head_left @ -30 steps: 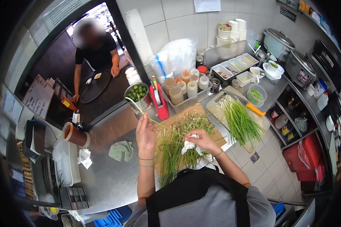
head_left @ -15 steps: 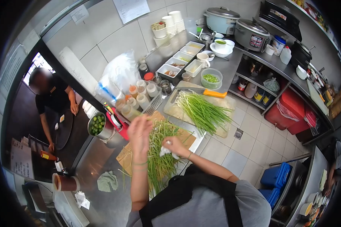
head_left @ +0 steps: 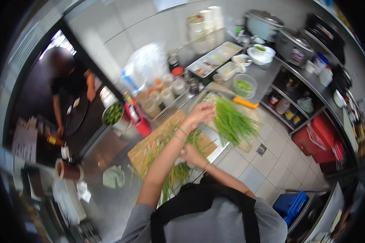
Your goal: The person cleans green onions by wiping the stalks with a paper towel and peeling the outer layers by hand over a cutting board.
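Observation:
Slightly curled and parted, the fingers of my left hand are at the near left edge of a bunch of long green chives, with nothing plain to see between them. Those chives lie on a pale cutting board beside an orange-handled knife. My right hand is lower, over the wooden board, its fingers partly hidden behind my left forearm. It is closed on a crumpled white cloth or tissue, of which little shows. Loose, tangled chives cover the wooden cutting board and hang over its near edge.
Sauce bottles stand in a basket behind the wooden board. A pot of green limes and a red holder are left. A tub of chopped greens sits behind the chives. Across the counter, a person stands near a dark tray.
My left hand has moved right, from over the tangled chives to the neat bunch. My right hand stays low by the wooden board. The view has shifted and blurred.

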`<state>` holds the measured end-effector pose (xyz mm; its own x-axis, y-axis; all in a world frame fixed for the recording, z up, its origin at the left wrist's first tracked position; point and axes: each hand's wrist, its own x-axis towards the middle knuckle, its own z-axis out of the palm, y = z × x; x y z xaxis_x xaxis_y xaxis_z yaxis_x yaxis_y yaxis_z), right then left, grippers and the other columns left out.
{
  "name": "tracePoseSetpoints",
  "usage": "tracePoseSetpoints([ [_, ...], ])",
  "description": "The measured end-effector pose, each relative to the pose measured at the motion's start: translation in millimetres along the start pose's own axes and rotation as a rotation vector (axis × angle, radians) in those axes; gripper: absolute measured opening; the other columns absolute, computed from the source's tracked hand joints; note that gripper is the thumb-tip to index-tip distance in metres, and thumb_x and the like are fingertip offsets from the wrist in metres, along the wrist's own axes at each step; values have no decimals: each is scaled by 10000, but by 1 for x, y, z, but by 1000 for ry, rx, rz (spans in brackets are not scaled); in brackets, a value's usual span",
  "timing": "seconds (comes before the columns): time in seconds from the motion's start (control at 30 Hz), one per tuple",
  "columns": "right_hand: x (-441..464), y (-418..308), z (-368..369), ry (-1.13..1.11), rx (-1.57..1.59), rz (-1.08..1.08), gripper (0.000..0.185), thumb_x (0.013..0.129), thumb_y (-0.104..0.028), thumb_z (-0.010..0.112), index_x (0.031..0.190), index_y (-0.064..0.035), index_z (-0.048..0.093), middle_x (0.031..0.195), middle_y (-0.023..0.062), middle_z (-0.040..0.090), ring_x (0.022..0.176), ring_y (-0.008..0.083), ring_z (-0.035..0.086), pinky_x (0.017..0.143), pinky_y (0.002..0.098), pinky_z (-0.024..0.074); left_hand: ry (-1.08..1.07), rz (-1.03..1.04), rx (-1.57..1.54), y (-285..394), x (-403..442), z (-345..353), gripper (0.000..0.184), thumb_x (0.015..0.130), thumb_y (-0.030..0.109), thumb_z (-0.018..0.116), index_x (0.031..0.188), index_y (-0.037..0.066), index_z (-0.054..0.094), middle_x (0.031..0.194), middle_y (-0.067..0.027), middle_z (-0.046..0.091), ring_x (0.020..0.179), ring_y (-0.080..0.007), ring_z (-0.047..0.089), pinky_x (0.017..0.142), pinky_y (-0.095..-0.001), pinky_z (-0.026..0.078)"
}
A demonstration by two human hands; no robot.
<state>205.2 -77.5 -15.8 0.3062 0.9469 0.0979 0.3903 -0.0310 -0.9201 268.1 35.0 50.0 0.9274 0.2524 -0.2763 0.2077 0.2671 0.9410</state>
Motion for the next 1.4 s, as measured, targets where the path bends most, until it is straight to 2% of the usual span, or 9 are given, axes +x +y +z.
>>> tracePoseSetpoints([
  [0.13,28,-30,-26,149,-30,-280,100,713,-65,607,809,-40,622,807,135,620,754,301,608,667,348,471,128,398,-94,61,-125,-50,316,882,188,528,1151,21,522,1081,-80,584,956,-179,587,804,-310,487],
  [0.27,40,-58,-27,173,-253,-277,71,713,-90,625,772,-52,615,797,116,609,725,310,597,641,375,471,679,572,-116,48,-221,-121,252,868,150,549,1096,43,567,987,-36,614,856,-93,575,737,-247,474],
  [0.43,42,-31,-4,-101,-695,-67,179,756,-152,618,924,-89,625,876,138,626,779,323,610,662,421,484,1007,411,236,-73,-260,-177,138,826,121,600,940,57,642,865,-3,632,745,-68,553,663,-221,445],
  [0.57,39,-53,-19,24,-480,-208,281,759,-164,624,1027,-80,606,942,161,622,845,332,601,704,408,482,1254,67,707,-147,-262,-163,84,709,85,658,792,85,665,786,-63,595,725,-216,578,667,-287,467],
  [0.67,38,-44,-18,-32,-438,-183,252,759,-159,627,985,-50,618,946,169,620,847,339,594,714,401,476,1291,115,1025,-182,-252,-161,103,674,65,656,772,94,647,815,-94,561,821,-297,540,711,-361,465],
  [0.87,21,-67,-28,-66,-361,-120,249,754,-142,637,964,-10,621,927,181,624,826,333,597,732,366,468,1398,98,1086,-183,-241,-174,111,679,121,675,748,84,597,819,-113,533,838,-318,513,709,-414,444],
  [1.07,16,-61,-26,-24,-267,-127,224,763,-130,631,948,-4,619,912,189,615,838,332,591,739,370,459,1036,47,1022,-160,-240,-143,140,682,168,701,705,63,611,691,-117,573,699,-297,560,659,-383,462],
  [1.17,12,-61,-17,-69,-204,-125,211,766,-131,626,937,-7,620,899,192,608,823,337,585,730,381,454,1129,-75,772,-169,-238,-129,179,687,183,710,731,29,631,677,-125,615,638,-247,600,612,-330,479],
  [1.4,16,-72,-12,-179,-193,-112,184,777,-163,621,894,-23,639,846,163,614,770,303,588,700,356,456,1097,184,70,-175,-269,-123,145,778,113,655,813,-27,639,740,-51,647,637,-84,580,577,-200,448],
])
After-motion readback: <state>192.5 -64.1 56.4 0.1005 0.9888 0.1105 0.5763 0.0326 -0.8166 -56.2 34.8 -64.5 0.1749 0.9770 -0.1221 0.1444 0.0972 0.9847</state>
